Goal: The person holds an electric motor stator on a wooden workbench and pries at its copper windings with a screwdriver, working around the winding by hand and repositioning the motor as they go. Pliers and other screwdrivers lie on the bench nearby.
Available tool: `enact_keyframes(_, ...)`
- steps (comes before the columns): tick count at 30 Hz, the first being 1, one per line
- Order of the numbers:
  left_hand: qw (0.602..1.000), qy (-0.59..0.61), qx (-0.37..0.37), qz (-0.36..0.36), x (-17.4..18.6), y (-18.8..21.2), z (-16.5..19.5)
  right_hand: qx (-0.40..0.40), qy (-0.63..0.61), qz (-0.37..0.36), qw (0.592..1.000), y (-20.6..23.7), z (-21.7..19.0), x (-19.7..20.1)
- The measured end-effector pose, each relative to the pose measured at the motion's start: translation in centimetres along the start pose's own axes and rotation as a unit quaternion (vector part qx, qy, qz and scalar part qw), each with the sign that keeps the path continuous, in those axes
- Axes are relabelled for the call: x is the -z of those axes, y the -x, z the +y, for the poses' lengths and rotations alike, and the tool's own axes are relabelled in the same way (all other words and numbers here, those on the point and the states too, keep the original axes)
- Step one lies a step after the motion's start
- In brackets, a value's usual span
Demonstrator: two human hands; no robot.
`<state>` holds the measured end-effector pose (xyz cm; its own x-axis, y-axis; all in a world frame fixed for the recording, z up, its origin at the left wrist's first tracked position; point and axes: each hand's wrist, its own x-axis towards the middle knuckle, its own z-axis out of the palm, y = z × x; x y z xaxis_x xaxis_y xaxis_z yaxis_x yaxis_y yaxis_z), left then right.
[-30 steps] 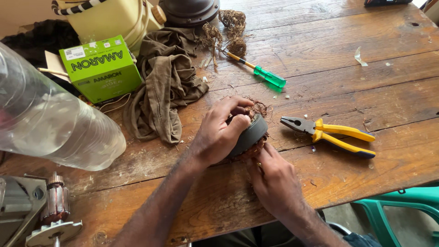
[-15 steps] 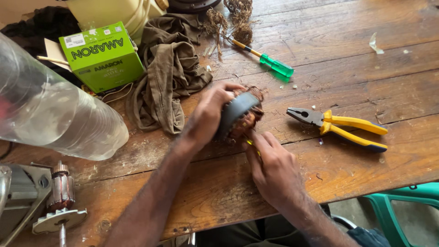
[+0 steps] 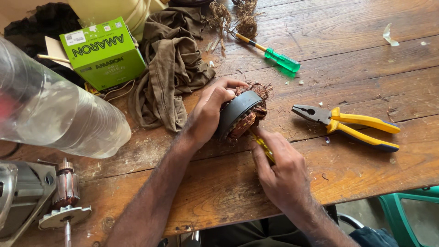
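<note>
My left hand (image 3: 208, 112) grips a dark round motor stator (image 3: 238, 112) tilted on its edge on the wooden table (image 3: 347, 59). Copper windings (image 3: 249, 121) show at its open side, with frayed wire ends at the top. My right hand (image 3: 281, 171) holds a thin yellow-handled tool (image 3: 263, 145) whose tip is pushed in at the windings. Yellow-handled pliers (image 3: 350, 124) lie just right of the stator. A green-handled screwdriver (image 3: 274, 56) lies farther back.
A brown rag (image 3: 171, 68) and a green box (image 3: 103, 52) lie at the back left. A clear plastic bottle (image 3: 59, 116) lies on the left. A motor rotor (image 3: 66, 196) and a metal housing (image 3: 18, 196) sit at the front left. Green chair (image 3: 411, 212) stands beyond the table's front edge.
My left hand has tipped the stator up from lying nearly flat onto its edge. My right hand has shifted slightly right with the tool at the windings.
</note>
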<state>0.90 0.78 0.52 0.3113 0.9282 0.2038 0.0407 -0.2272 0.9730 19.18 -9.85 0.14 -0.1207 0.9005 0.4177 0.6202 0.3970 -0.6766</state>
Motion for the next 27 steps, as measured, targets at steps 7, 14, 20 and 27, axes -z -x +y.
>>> enact_keyframes(7, 1.0, 0.014, 0.01, -0.001, -0.1, 0.11, 0.4, -0.003, 0.01, 0.004, 1.0, 0.54, -0.17, 0.21)
enact_keyframes(14, 1.0, -0.007, 0.008, 0.023, -0.48, 0.18, 0.3, 0.002, 0.039, 0.022, 0.999, 0.69, -0.57, 0.11)
enact_keyframes(20, 0.999, -0.018, 0.001, 0.03, -0.5, 0.18, -0.07, -0.024, 0.041, -0.005, 0.999, 0.68, -0.44, -0.06)
enact_keyframes(27, 0.999, -0.004, 0.016, 0.034, -0.6, 0.22, -0.27, -0.013, 0.049, -0.033, 0.998, 0.43, -0.15, -0.16)
